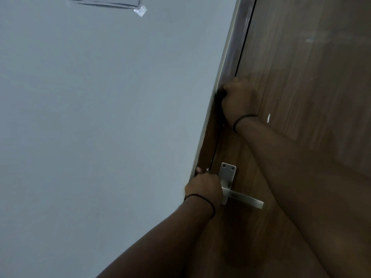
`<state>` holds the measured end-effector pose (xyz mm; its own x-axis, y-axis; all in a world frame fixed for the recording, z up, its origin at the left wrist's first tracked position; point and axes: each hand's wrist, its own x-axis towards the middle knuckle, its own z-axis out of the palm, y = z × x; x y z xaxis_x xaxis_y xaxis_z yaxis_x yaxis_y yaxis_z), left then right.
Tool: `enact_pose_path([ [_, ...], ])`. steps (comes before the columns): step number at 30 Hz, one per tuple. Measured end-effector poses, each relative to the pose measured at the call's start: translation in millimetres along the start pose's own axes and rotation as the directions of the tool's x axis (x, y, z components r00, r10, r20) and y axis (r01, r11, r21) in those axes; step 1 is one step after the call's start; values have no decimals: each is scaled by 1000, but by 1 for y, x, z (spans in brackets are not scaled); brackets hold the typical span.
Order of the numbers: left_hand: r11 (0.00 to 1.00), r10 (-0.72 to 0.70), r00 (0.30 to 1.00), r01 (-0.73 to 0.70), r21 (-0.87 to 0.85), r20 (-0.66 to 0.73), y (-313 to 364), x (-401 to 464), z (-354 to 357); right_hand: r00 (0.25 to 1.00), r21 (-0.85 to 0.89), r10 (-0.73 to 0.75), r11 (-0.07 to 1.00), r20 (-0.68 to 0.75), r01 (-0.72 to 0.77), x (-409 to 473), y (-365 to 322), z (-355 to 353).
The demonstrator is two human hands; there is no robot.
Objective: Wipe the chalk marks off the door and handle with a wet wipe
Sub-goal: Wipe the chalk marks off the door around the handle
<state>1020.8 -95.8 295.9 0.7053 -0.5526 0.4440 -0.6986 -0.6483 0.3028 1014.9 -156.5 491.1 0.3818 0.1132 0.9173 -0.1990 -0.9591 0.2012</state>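
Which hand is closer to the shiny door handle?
The left hand. It sits right beside the door handle, against its plate by the door's edge. The right hand is much higher up, on the door's edge, well above the handle.

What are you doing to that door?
A person is working along the edge of a brown wooden door. The right hand is curled at the door's edge, up by the frame; no wipe can be made out in it. The left hand is lower, beside the metal handle. A few small white marks show on the wood.
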Motion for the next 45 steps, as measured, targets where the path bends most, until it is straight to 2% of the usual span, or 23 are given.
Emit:
enact_pose_path([
  [3,1000,-9,1000,9,-19,1,0,0,-3,995,27,94,995,-29,-93,25,6,-3],
  [5,1000,-17,1000,18,-23,8,-1,0,-2,995,20,97,995,-34,-97,12,-1,3],
  [12,1000,6,1000,-6,17,-8,-2,-4,1,983,-5,-125,992,133,127,-102,1,23],
  [14,1000,13,1000,-13,20,11,-3,-5,-1,984,23,-105,994,141,103,-99,8,20],
  [19,1000,-10,999,9,27,37,-3,-5,-6,998,-22,43,999,49,-42,-39,33,14],
  [25,999,-26,999,24,39,39,1,-3,-3,970,70,-129,991,205,117,-108,10,25],
  [27,999,-14,999,13,37,31,1,-1,-4,985,82,-99,993,143,87,-81,13,16],
  [29,999,-11,999,10,40,37,2,2,-5,1000,97,8,995,27,-10,-31,16,6],
  [33,999,-30,997,28,37,75,1,7,-3,987,84,123,990,-100,-115,30,7,-3],
  [35,999,-16,998,14,35,61,0,8,-1,992,82,81,994,-92,-74,19,0,-1],
  [39,999,4,999,-6,53,37,-2,7,1,993,100,-116,989,36,112,-27,13,2],
  [40,998,9,999,-12,58,39,-2,6,1,994,105,-108,989,29,104,-24,19,0],
  [43,998,22,999,-25,62,42,-2,6,0,995,125,76,990,-66,-68,4,23,-1],
  [45,999,-4,1000,4,39,18,-1,5,2,997,107,68,992,-34,-64,4,13,0],
])
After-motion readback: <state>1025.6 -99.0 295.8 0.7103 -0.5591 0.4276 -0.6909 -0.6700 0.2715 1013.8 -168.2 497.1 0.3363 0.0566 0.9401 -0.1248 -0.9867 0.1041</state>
